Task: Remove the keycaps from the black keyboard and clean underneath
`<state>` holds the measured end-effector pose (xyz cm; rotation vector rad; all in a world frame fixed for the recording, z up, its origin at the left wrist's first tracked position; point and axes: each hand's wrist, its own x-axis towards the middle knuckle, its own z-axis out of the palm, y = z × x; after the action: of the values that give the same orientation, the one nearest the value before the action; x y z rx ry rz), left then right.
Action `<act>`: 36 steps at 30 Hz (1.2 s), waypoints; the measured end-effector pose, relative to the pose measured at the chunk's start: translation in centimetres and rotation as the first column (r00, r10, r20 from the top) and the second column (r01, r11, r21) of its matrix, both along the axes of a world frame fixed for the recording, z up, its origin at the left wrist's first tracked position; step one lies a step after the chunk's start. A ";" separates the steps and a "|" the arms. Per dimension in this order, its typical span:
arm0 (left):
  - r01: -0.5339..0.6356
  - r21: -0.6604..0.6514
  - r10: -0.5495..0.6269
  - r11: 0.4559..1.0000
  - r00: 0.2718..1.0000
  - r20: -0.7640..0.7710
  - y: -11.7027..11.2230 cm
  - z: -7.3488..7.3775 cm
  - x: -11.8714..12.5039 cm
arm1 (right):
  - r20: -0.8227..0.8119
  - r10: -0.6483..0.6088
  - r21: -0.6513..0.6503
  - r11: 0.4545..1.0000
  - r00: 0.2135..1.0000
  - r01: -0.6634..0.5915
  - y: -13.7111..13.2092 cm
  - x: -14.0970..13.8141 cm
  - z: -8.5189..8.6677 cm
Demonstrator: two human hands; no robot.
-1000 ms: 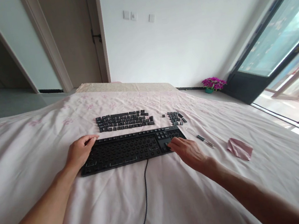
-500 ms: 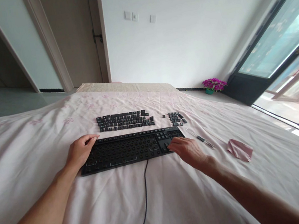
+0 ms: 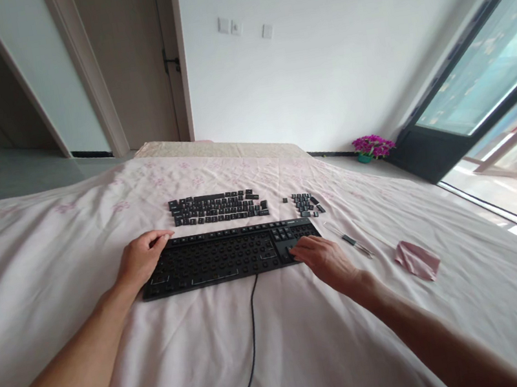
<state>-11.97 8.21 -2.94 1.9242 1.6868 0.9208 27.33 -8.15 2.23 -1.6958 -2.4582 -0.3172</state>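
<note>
A black keyboard [image 3: 220, 260] lies on the bedsheet, most of its keycaps off and the switch posts showing; a few caps remain in its top row and navigation cluster. At its far left corner my left hand [image 3: 144, 257] is closed, fingers together on the edge. My right hand [image 3: 320, 257] rests over the right end, fingertips pinched together near the arrow keys; what they hold, if anything, is hidden. Beyond the keyboard, removed keycaps [image 3: 219, 208] sit in rows, and a smaller group of keycaps [image 3: 306, 203] lies to the right.
A slim tool with wire ends [image 3: 349, 240] and a folded pink cloth [image 3: 417, 260] lie right of the keyboard on the floral sheet [image 3: 287, 346]. The keyboard's cable [image 3: 254, 344] runs toward me. Potted purple flowers [image 3: 373, 146] stand beyond the bed.
The view has shifted slightly. Both hands keep almost the same places on the keyboard, and the loose keycaps lie as before.
</note>
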 end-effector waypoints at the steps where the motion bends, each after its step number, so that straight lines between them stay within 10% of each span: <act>1: 0.001 0.002 -0.001 1.000 1.000 0.001 0.1 -0.1 0.0 | 0.010 0.011 0.004 1.000 1.000 -0.011 0.0 0.0 0.1; 36: 0.007 0.004 -0.007 1.000 1.000 0.022 0.5 -0.7 -0.2 | -0.334 -0.113 -0.128 0.989 0.936 0.074 0.4 0.2 0.3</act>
<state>-12.22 8.67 -3.63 1.9144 1.6655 0.9401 27.51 -7.76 2.54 -1.7437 -2.1833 0.1050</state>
